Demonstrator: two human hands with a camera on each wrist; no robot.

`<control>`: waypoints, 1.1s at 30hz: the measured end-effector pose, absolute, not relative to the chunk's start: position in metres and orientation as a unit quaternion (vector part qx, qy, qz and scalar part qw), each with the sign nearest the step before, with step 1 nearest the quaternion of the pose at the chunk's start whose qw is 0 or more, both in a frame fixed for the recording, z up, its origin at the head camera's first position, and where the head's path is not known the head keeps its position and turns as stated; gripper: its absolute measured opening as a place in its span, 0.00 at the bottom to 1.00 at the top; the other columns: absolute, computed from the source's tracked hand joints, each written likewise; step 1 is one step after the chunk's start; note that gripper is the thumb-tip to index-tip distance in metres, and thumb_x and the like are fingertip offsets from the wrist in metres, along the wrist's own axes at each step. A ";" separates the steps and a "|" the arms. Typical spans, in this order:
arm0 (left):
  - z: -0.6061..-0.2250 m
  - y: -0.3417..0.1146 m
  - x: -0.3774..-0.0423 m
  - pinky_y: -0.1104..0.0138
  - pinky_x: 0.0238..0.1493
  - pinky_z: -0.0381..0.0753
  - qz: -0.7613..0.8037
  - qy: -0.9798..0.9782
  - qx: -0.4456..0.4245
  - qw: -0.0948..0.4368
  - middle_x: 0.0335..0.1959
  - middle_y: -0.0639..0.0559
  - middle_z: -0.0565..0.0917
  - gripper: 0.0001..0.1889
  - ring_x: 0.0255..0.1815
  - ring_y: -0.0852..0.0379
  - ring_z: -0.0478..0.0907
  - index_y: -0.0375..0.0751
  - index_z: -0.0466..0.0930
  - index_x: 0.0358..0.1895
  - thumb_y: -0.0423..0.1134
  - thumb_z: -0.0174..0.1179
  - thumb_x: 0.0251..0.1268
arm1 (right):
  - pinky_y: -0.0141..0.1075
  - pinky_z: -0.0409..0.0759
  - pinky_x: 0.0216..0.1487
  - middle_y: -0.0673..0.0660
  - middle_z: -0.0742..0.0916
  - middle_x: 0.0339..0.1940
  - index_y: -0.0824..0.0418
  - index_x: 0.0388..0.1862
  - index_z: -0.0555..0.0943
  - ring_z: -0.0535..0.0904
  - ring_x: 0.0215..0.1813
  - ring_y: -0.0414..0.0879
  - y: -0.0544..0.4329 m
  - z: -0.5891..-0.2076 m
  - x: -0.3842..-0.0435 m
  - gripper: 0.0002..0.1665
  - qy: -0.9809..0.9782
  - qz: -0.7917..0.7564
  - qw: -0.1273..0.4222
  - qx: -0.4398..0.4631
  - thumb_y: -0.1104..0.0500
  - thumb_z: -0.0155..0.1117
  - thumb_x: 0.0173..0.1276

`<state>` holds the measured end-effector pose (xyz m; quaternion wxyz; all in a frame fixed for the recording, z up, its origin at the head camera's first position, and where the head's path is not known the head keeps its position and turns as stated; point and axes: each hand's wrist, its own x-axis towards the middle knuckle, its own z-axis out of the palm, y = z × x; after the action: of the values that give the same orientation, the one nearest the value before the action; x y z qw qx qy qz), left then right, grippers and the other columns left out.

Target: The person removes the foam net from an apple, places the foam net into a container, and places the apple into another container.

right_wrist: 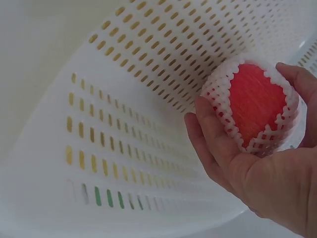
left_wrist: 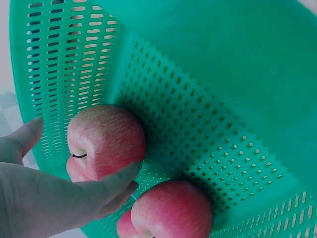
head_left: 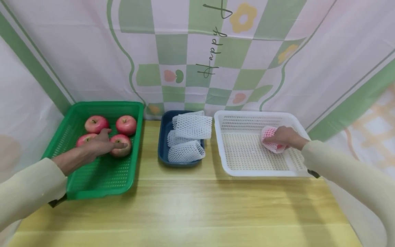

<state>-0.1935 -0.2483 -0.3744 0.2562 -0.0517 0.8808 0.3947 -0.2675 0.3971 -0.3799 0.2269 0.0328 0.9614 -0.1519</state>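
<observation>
Red apples lie in a green basket (head_left: 132,171) at the left. My left hand (head_left: 98,144) reaches in over the front-right apple (head_left: 120,152). In the left wrist view, its thumb (left_wrist: 30,134) and straight fingers (left_wrist: 116,184) are spread at an apple (left_wrist: 106,139); the fingertips reach its side while the thumb stands apart. Inside the white basket (head_left: 222,161), my right hand (head_left: 287,135) holds an apple (right_wrist: 257,99) wrapped in a foam net (right_wrist: 225,82), its fingers and thumb round the sides. Red skin shows through the net's opening.
Between the baskets stands a dark blue tray (head_left: 162,156) with several white foam nets (head_left: 186,151), some overhanging its right rim. All three containers are on a wooden table (head_left: 185,209), against a patterned curtain (head_left: 172,49).
</observation>
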 end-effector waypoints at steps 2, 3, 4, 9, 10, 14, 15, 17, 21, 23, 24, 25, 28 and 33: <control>-0.373 -0.248 -0.193 0.30 0.79 0.50 0.390 0.884 -0.048 0.252 0.82 0.17 0.39 0.56 0.82 0.21 0.42 0.20 0.23 0.80 0.51 0.59 0.81 | 0.40 0.84 0.32 0.55 0.81 0.26 0.62 0.31 0.76 0.78 0.28 0.45 0.398 -0.379 -0.267 0.30 0.964 -0.146 0.220 0.026 0.36 0.71 0.67; -0.372 -0.247 -0.193 0.31 0.79 0.51 0.387 0.887 -0.045 0.248 0.82 0.17 0.41 0.56 0.82 0.21 0.44 0.20 0.24 0.80 0.51 0.59 0.80 | 0.40 0.83 0.32 0.54 0.81 0.25 0.61 0.30 0.75 0.77 0.27 0.45 0.399 -0.378 -0.267 0.31 0.965 -0.145 0.216 0.022 0.36 0.72 0.67; -0.371 -0.247 -0.193 0.31 0.79 0.52 0.385 0.889 -0.042 0.244 0.81 0.17 0.42 0.55 0.81 0.22 0.45 0.19 0.25 0.80 0.51 0.59 0.80 | 0.40 0.83 0.31 0.54 0.81 0.25 0.61 0.29 0.74 0.77 0.27 0.45 0.398 -0.377 -0.266 0.31 0.967 -0.142 0.211 0.018 0.35 0.72 0.66; -0.367 -0.247 -0.194 0.31 0.79 0.54 0.388 0.893 -0.021 0.227 0.80 0.16 0.47 0.53 0.81 0.23 0.48 0.17 0.29 0.80 0.49 0.59 0.81 | 0.40 0.81 0.30 0.56 0.79 0.26 0.63 0.32 0.70 0.76 0.28 0.48 0.388 -0.359 -0.259 0.35 0.973 -0.135 0.186 -0.004 0.35 0.74 0.64; -0.366 -0.247 -0.194 0.31 0.79 0.54 0.391 0.892 -0.017 0.227 0.80 0.16 0.47 0.53 0.81 0.23 0.48 0.17 0.29 0.80 0.49 0.59 0.81 | 0.39 0.80 0.29 0.56 0.78 0.26 0.63 0.32 0.69 0.75 0.28 0.48 0.385 -0.356 -0.258 0.36 0.975 -0.133 0.180 -0.009 0.34 0.75 0.63; -0.364 -0.246 -0.193 0.30 0.79 0.53 0.392 0.892 -0.006 0.225 0.81 0.17 0.46 0.53 0.82 0.23 0.46 0.19 0.28 0.81 0.49 0.59 0.81 | 0.37 0.76 0.26 0.55 0.76 0.25 0.65 0.35 0.70 0.71 0.26 0.47 0.373 -0.344 -0.255 0.37 0.977 -0.131 0.164 -0.031 0.35 0.77 0.62; -0.363 -0.246 -0.193 0.30 0.79 0.53 0.394 0.892 -0.001 0.222 0.81 0.18 0.46 0.53 0.82 0.23 0.47 0.19 0.29 0.81 0.49 0.60 0.81 | 0.38 0.76 0.26 0.56 0.76 0.26 0.67 0.37 0.71 0.71 0.27 0.48 0.369 -0.342 -0.253 0.39 0.978 -0.127 0.159 -0.036 0.35 0.78 0.62; -0.362 -0.245 -0.192 0.31 0.79 0.53 0.401 0.891 0.009 0.212 0.82 0.20 0.47 0.53 0.82 0.25 0.47 0.20 0.30 0.81 0.48 0.60 0.80 | 0.43 0.81 0.30 0.62 0.80 0.31 0.74 0.47 0.73 0.75 0.31 0.53 0.360 -0.334 -0.249 0.45 0.980 -0.120 0.150 -0.048 0.34 0.78 0.61; -0.360 -0.241 -0.188 0.30 0.78 0.54 0.422 0.885 0.033 0.193 0.83 0.23 0.47 0.51 0.82 0.28 0.47 0.22 0.32 0.82 0.45 0.62 0.79 | 0.56 0.87 0.42 0.73 0.84 0.46 0.80 0.66 0.68 0.82 0.44 0.63 0.339 -0.318 -0.240 0.59 0.983 -0.108 0.129 -0.069 0.33 0.79 0.60; -0.359 -0.239 -0.186 0.30 0.78 0.55 0.428 0.882 0.039 0.191 0.84 0.23 0.45 0.51 0.82 0.28 0.46 0.23 0.33 0.83 0.45 0.62 0.79 | 0.58 0.87 0.46 0.73 0.84 0.49 0.80 0.68 0.67 0.83 0.47 0.64 0.329 -0.312 -0.236 0.60 0.984 -0.108 0.122 -0.076 0.34 0.80 0.59; -0.359 -0.238 -0.185 0.29 0.77 0.55 0.427 0.883 0.038 0.193 0.84 0.23 0.45 0.52 0.82 0.27 0.46 0.23 0.33 0.83 0.46 0.62 0.79 | 0.57 0.87 0.46 0.72 0.85 0.48 0.79 0.68 0.68 0.83 0.46 0.63 0.324 -0.310 -0.234 0.59 0.983 -0.112 0.120 -0.080 0.35 0.80 0.59; -0.358 -0.238 -0.184 0.29 0.77 0.56 0.426 0.882 0.037 0.196 0.84 0.24 0.45 0.52 0.82 0.27 0.46 0.23 0.33 0.83 0.47 0.62 0.79 | 0.56 0.86 0.46 0.70 0.85 0.48 0.77 0.67 0.69 0.83 0.46 0.61 0.319 -0.308 -0.232 0.57 0.983 -0.117 0.118 -0.084 0.36 0.81 0.59; -0.357 -0.236 -0.181 0.29 0.77 0.57 0.423 0.882 0.030 0.207 0.84 0.23 0.46 0.52 0.82 0.25 0.47 0.24 0.33 0.83 0.50 0.62 0.79 | 0.55 0.86 0.46 0.68 0.86 0.48 0.75 0.66 0.71 0.83 0.46 0.59 0.306 -0.303 -0.225 0.54 0.980 -0.131 0.107 -0.106 0.38 0.83 0.57; -0.355 -0.231 -0.176 0.29 0.76 0.59 0.427 0.877 0.035 0.216 0.82 0.22 0.50 0.53 0.82 0.24 0.50 0.25 0.34 0.83 0.51 0.62 0.79 | 0.53 0.86 0.46 0.66 0.87 0.47 0.73 0.67 0.72 0.84 0.45 0.57 0.288 -0.300 -0.216 0.55 0.976 -0.141 0.093 -0.139 0.40 0.85 0.54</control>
<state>-0.1763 -0.2308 -0.3546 0.2160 0.0354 0.8773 0.4272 -0.2156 0.2875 -0.2998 0.0930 -0.1390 0.9758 -0.1408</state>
